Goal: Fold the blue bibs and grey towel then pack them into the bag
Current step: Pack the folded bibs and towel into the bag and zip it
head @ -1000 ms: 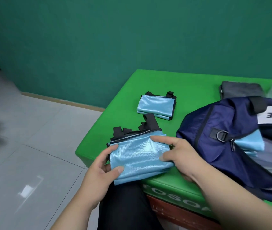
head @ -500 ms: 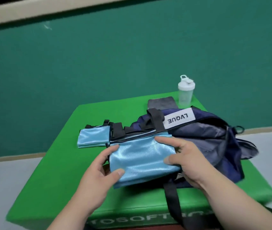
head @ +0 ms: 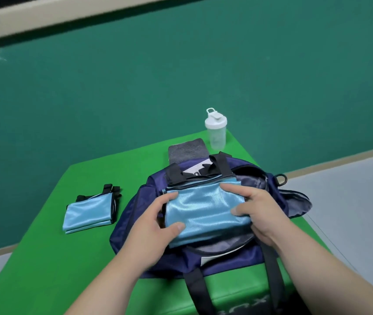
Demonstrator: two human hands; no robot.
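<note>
A folded light-blue bib [head: 206, 212] with black trim is held over the open mouth of the navy bag [head: 135, 214]. My left hand [head: 156, 223] grips its left edge, thumb on top. My right hand [head: 256, 208] grips its right edge with fingers spread over the fabric. A second folded blue bib [head: 89, 212] lies on the green table [head: 44, 258] to the left of the bag. The folded grey towel [head: 187, 150] lies behind the bag at the far side.
A white shaker bottle [head: 216, 130] stands at the table's far right corner beside the towel. The bag's black straps [head: 197, 289] hang over the front edge. A green wall rises behind and grey floor lies on both sides.
Both hands have carried the folded bib from the table's left front edge rightward to above the open bag. The view has swung right, and the second bib now lies left of the bag.
</note>
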